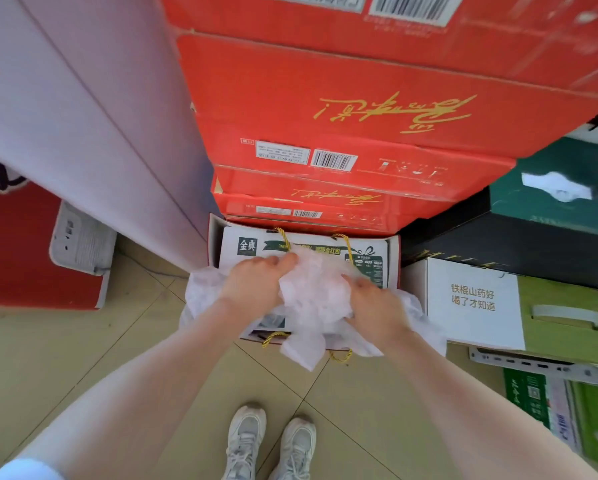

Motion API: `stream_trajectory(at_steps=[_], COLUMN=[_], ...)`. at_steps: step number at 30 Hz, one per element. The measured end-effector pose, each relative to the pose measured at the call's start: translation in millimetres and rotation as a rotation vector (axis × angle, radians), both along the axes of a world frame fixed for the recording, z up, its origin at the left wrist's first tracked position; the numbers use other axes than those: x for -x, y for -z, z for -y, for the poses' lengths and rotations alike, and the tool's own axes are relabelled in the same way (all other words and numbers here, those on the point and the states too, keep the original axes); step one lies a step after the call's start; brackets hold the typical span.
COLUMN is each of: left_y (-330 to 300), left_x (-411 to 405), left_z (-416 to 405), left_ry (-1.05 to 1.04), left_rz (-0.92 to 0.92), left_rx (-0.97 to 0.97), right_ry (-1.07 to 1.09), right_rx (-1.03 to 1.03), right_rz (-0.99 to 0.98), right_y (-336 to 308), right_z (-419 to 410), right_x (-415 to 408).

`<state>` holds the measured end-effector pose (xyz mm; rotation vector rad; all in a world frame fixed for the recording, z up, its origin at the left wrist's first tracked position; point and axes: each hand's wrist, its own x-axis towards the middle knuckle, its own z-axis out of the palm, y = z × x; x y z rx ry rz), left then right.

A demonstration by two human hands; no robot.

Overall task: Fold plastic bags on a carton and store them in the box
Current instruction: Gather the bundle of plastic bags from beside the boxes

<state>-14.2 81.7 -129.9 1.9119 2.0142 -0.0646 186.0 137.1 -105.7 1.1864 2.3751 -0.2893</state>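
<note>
Head view shows us the plastic bags [311,296], a crumpled, translucent white bundle lying on top of a white and green carton [245,245] with gold rope handles. We judge the film to be very light, limp and slippery, with no shape of its own, so it should be taken by an edge or corner and pressed flat against the carton rather than grabbed in the middle. Loose ends spill over the carton's left, right and near edges. Our left hand [256,282] rests on the left part of the bundle, its fingers [276,260] laid fairly straight over the film. Our right hand [373,303] sits on the right part; whether its fingers curl round the plastic we cannot tell. Far from us rises a stack of red cartons [342,109]. To the right stands a white and green box [519,306]. Near us, on the tiled floor [117,341], are two pale sneakers [273,445].
</note>
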Motion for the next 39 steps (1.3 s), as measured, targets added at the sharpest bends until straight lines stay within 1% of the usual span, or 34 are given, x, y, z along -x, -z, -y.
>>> stream_trajectory(at_steps=[1,4,5,6,8,10,11,14,16,17,18,21,23,25,29,32,35,39], left_y=[-3.0,-38.5,-54.3,-70.4,-108.2,-146.3,-162.4,-209.6,-229.3,-233.0,-240.8,-257.4,-265.4,-270.6,-293.4,-308.0,-316.2,-315.7], left_x=[-0.8,0.4,0.8,-0.5,-8.2,-24.1,-33.4,-58.4,-73.5,-79.3,-86.6,-113.2,-139.7,-173.4,-260.0,-336.6,-418.1,-541.6], left_z=[1.1,5.9,10.0,14.9,28.0,45.2,54.0,73.8,81.7,84.0,84.1,78.0,74.2,72.5,73.4,78.3,84.3,92.3], left_ry=[-0.022,-0.095,-0.119,-0.143,-0.197,-0.249,-0.270,-0.271,-0.206,-0.149,-0.084,0.149,0.297,0.414,0.507,0.612,0.753,0.947], left_rz=[0.030,0.121,0.188,0.269,0.431,0.582,0.644,0.715,0.789,0.764,0.671,0.257,0.109,0.084,0.149,0.206,0.196,0.096], left_rx=[0.026,0.126,0.133,0.120,0.114,0.110,0.077,0.020,0.016,0.010,0.022,0.123,0.162,0.153,0.102,0.073,0.009,-0.047], right_ry=[0.067,0.443,0.546,0.597,0.687,0.834,0.892,0.952,0.998,1.029,1.062,1.263,1.408,1.513,1.682,1.847,1.920,1.946], right_rx=[0.054,0.338,0.429,0.489,0.532,0.604,0.629,0.690,0.726,0.723,0.695,0.588,0.526,0.420,0.255,0.059,-0.093,-0.245], right_rz=[-0.049,-0.325,-0.404,-0.456,-0.551,-0.693,-0.755,-0.873,-0.916,-0.901,-0.862,-0.764,-0.773,-0.918,-1.086,-1.272,-1.252,-1.092], right_y=[-3.1,-31.0,-42.4,-58.8,-93.9,-129.0,-145.2,-185.6,-209.1,-214.8,-215.0,-208.2,-214.1,-229.8,-248.7,-255.4,-263.7,-267.6], right_z=[-0.8,2.5,6.2,12.2,30.6,56.4,69.5,105.5,123.0,131.0,135.6,148.3,163.1,183.5,215.5,242.4,276.0,312.4], right_x=[0.3,-3.4,-8.9,-13.5,-26.8,-42.7,-49.4,-66.6,-73.7,-80.2,-86.6,-126.5,-162.2,-198.9,-268.9,-338.4,-413.8,-513.1])
